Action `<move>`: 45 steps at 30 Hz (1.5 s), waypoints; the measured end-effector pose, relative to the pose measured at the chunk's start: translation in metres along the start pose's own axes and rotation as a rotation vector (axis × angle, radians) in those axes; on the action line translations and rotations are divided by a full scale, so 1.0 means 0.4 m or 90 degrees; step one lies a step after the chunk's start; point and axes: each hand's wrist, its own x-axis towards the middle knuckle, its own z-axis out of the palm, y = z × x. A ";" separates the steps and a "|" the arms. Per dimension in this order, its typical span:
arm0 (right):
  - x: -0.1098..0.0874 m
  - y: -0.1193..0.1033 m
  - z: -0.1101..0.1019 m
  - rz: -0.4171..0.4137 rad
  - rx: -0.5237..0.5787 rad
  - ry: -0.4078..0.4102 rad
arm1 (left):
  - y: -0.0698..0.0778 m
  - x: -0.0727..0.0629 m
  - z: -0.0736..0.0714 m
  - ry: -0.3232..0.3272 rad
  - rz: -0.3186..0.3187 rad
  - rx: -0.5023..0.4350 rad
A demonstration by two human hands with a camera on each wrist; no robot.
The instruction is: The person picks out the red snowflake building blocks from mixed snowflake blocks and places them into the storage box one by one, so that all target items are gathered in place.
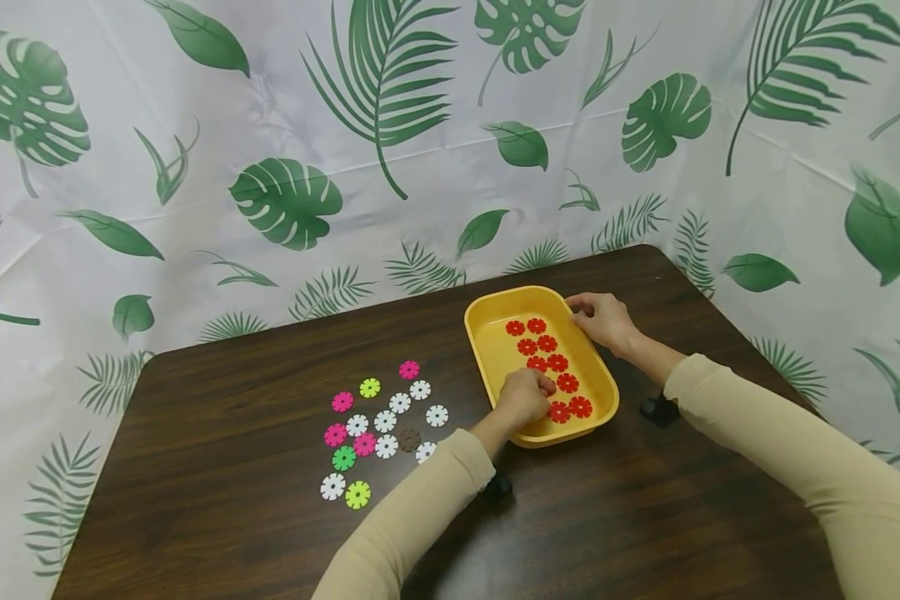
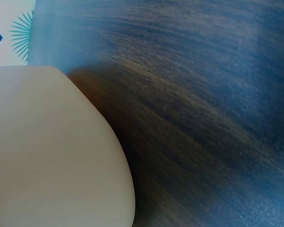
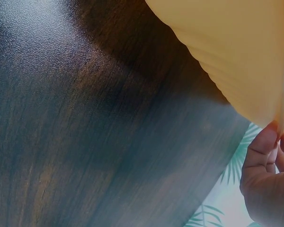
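A yellow plastic tray (image 1: 487, 354) stands on the table, tilt unclear, with red notched discs (image 1: 567, 383) lying in it in two rough columns. Inside it, my left hand (image 1: 523, 396) has its fingers curled down at one red disc (image 1: 549, 388), which they partly cover and appear to pinch. My right hand (image 1: 602, 321) grips the tray's far right rim. In the right wrist view, thumb and fingers of the right hand (image 3: 267, 175) pinch the edge of the tray (image 3: 241, 52). The left wrist view shows a pale rounded surface (image 2: 57, 151) and hides the left fingers.
Left of the tray, loose notched discs lie spread on the dark wood table (image 1: 217, 450): several white discs (image 1: 437, 416), several pink discs (image 1: 342, 402), two yellow-green discs (image 1: 357, 495), one green disc (image 1: 343, 458) and one brown disc (image 1: 409, 440). A leaf-patterned cloth (image 1: 420, 225) hangs behind the table.
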 end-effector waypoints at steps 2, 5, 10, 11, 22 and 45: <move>0.000 0.001 0.000 0.000 0.002 0.000 | -0.001 0.001 0.000 0.003 0.003 0.001; 0.000 0.001 0.001 0.002 0.002 0.002 | -0.003 0.002 -0.001 0.010 0.014 -0.001; 0.000 0.002 0.004 -0.001 0.000 0.005 | -0.008 0.008 -0.002 0.038 0.036 -0.066; 0.000 0.004 0.005 -0.003 -0.003 0.005 | -0.008 0.009 -0.002 0.041 0.039 -0.094; -0.005 0.009 0.003 -0.001 0.004 0.001 | 0.005 -0.014 -0.054 0.039 0.094 -0.277; -0.033 -0.019 -0.093 -0.038 -0.050 -0.037 | -0.147 -0.134 -0.513 0.140 0.316 0.046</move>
